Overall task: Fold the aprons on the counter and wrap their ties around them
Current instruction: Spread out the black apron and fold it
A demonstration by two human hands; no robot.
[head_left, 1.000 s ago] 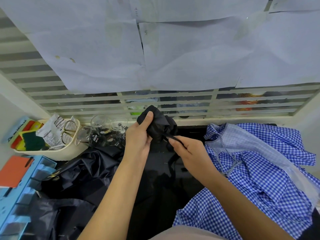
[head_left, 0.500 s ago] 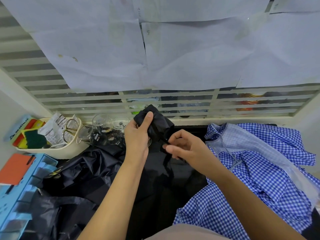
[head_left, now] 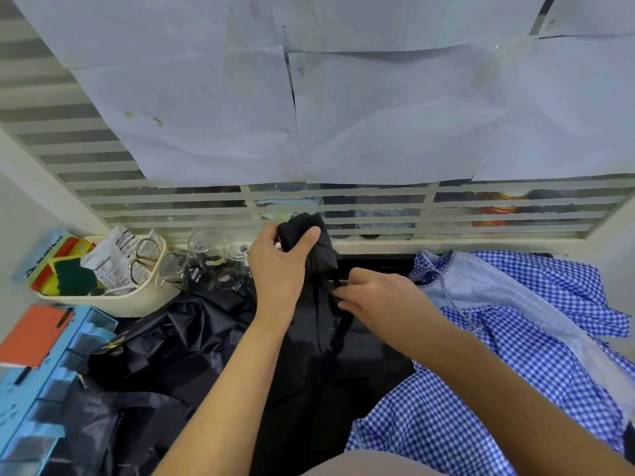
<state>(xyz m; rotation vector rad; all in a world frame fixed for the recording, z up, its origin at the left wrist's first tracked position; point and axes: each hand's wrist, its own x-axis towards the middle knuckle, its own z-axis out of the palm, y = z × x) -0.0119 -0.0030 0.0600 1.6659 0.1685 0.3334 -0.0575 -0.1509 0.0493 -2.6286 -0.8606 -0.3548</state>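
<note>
My left hand (head_left: 280, 266) grips a small rolled black apron bundle (head_left: 318, 247), held up above the dark counter with the thumb over its top. Just below the bundle, my right hand (head_left: 374, 297) pinches the apron's black tie (head_left: 338, 319), which hangs down from the fingers. A second dark apron (head_left: 178, 338) lies crumpled on the counter at the left. A blue-and-white checked apron (head_left: 515, 338) is spread loosely at the right.
A cream basket (head_left: 113, 304) with sponges, packets and scissors stands at the back left, with several glass cups (head_left: 206, 255) beside it. A blue drawer organiser (head_left: 37, 389) with an orange card on top is at the left edge. A paper-covered louvred window rises behind.
My right hand has moved in close under the bundle, drawing the tie down. My left hand has turned the bundle slightly and re-gripped it.
</note>
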